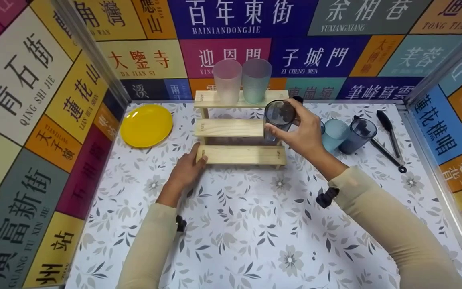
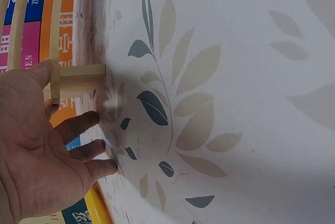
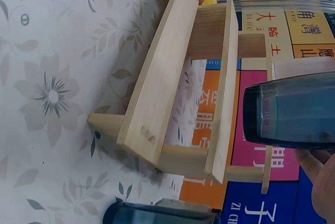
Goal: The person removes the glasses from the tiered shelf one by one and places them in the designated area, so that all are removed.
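Note:
A three-step wooden rack (image 1: 241, 154) stands before me. My left hand (image 1: 187, 170) pinches the left end of its lowest step, the thumb (image 2: 39, 75) over the board and the other fingers spread near the cloth. My right hand (image 1: 305, 130) grips a dark blue see-through tumbler (image 1: 277, 114) at the right end of the middle step. In the right wrist view the tumbler (image 3: 288, 111) lies across the upper steps, its thick base toward the rack's front. A frosted pinkish cup (image 1: 227, 82) and a frosted greenish cup (image 1: 257, 82) stand side by side on the top step.
To the right are a light teal cup (image 1: 335, 136) and another dark blue tumbler (image 1: 357, 136), beside black-handled tongs (image 1: 393, 138). A yellow plate (image 1: 146, 125) lies left of the rack. Panels with large characters (image 1: 223, 20) wall the leaf-patterned tablecloth (image 1: 251, 224) at the back and sides.

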Tool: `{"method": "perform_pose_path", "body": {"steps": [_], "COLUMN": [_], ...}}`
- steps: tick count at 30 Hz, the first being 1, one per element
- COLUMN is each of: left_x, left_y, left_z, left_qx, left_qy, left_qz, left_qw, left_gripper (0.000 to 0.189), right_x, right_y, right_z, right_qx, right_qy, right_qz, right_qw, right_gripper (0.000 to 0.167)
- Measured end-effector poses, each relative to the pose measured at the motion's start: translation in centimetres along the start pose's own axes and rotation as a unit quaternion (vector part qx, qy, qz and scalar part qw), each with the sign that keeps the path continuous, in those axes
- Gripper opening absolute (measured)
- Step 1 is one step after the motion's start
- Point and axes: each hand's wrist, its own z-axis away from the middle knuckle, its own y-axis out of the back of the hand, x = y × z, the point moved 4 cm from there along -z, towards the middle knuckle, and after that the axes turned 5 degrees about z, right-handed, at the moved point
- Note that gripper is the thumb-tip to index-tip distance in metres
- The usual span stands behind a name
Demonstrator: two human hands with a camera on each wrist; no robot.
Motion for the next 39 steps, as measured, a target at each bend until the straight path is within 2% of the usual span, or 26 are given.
{"method": "perform_pose_path", "body": {"steps": [8, 24, 30, 39], "left_x": [-0.2, -0.2, 0.0, 0.0], "left_y": [0.0, 0.0, 0.0, -0.1], "left_z": [0.2, -0.1, 0.0, 0.0], "left_qx": [-0.006, -0.010, -0.009, -0.007], "left_qy": [0.020, 0.006, 0.001, 0.009], "left_qz": [0.006, 0.000, 0.004, 0.004], "left_qw": [0.9998, 0.9999, 1.0000, 0.9999], "left_gripper": [0.075, 0.076, 0.075, 0.076], "right_x": [1.0, 3.7, 4.7, 6.3], "right_y": [1.6, 4.0, 4.6, 5.2], "right_z": [0.8, 3.3, 4.3, 5.9], "right_qx": [0.001, 0.023, 0.027, 0.035], "right_qy": [-0.006, -0.025, -0.033, -0.049], "right_qz": [0.007, 0.053, 0.049, 0.063], "right_qw": [1.0000, 0.9980, 0.9979, 0.9962], "right_gripper": [0.075, 0.074, 0.073, 0.076]}}
